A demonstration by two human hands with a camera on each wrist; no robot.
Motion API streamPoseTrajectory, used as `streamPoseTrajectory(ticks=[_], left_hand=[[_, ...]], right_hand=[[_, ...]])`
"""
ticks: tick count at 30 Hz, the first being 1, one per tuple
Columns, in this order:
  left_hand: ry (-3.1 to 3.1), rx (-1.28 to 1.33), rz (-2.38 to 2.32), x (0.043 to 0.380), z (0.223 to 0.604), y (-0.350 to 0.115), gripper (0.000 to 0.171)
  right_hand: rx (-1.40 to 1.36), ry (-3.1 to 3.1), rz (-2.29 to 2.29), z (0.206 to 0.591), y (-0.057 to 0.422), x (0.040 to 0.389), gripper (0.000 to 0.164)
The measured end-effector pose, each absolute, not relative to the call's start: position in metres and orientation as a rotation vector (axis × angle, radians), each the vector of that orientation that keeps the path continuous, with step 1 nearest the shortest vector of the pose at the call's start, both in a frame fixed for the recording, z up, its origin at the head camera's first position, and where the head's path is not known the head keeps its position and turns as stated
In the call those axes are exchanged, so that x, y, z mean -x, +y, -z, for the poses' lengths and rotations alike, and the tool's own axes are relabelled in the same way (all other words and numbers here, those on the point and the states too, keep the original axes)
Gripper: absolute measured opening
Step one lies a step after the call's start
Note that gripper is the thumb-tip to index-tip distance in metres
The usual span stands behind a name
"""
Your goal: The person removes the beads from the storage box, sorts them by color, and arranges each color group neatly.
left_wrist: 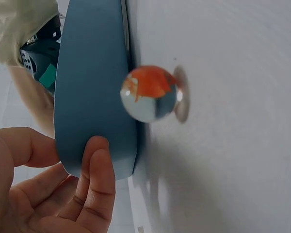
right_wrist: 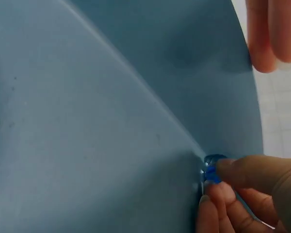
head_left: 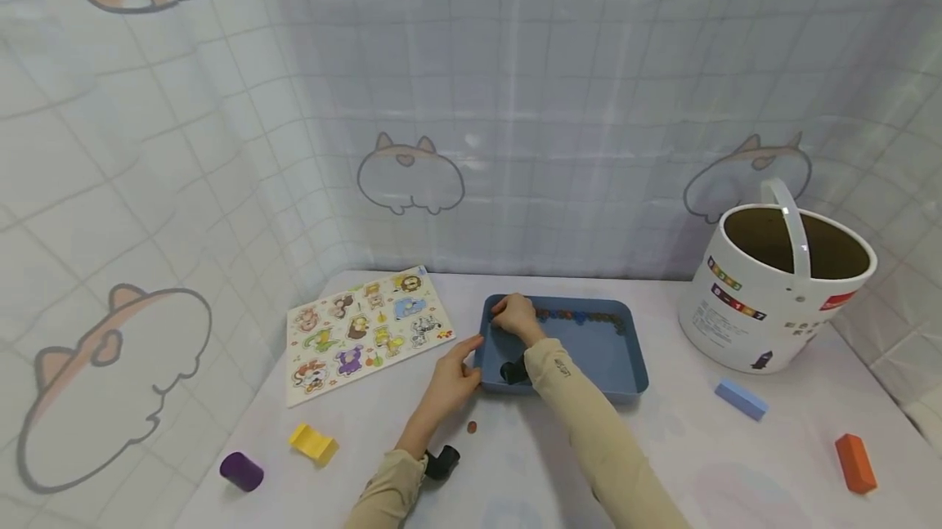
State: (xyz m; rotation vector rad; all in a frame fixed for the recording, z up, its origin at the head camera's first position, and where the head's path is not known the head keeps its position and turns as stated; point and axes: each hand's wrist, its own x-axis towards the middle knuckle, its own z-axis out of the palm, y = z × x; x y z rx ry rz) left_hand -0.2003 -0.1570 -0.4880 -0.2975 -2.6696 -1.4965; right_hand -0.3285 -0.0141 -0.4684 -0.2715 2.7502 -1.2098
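Observation:
A shallow blue tray point(head_left: 589, 357) lies on the table with a row of small marbles point(head_left: 580, 317) along its far wall. My left hand point(head_left: 450, 374) holds the tray's near left side; in the left wrist view its fingers point(left_wrist: 98, 184) bend against the outer wall by a corner. Inside the far left corner, my right hand point(head_left: 518, 318) pinches a clear blue marble point(right_wrist: 212, 170) between thumb and fingertips, low against the tray wall. A clear marble with orange inside point(left_wrist: 149, 94) sits on the table just outside the tray, near the left hand.
An animal puzzle board point(head_left: 371, 333) lies at the left. A white bucket point(head_left: 751, 308) stands at the right. Around the table are a yellow block point(head_left: 314, 444), a purple cylinder point(head_left: 241, 472), a blue block point(head_left: 741, 399) and an orange block point(head_left: 855, 463). A patterned curtain point(head_left: 515, 145) hangs behind.

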Motion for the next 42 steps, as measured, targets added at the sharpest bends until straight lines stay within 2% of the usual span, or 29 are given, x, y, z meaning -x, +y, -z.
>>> streamPoseTrajectory(ticks=[12, 20, 31, 42], left_hand=[[-2.677, 0.261, 1.42, 0.202, 0.483, -0.158, 0.057], [-2.657, 0.256, 1.4, 0.201, 0.485, -0.154, 0.056], [-2.62, 0.139, 1.448, 0.205, 0.485, -0.15, 0.052], [-2.583, 0.122, 1.511, 0.204, 0.483, -0.147, 0.056]], right_hand=[[0.387, 2.571, 1.451, 0.444, 0.01, 0.31, 0.019], [0.506, 2.555, 1.509, 0.44, 0.029, 0.259, 0.022], [0.834, 2.293, 1.549, 0.466, 0.039, 0.188, 0.023], [0.886, 2.093, 1.491, 0.5, 0.021, 0.166, 0.018]])
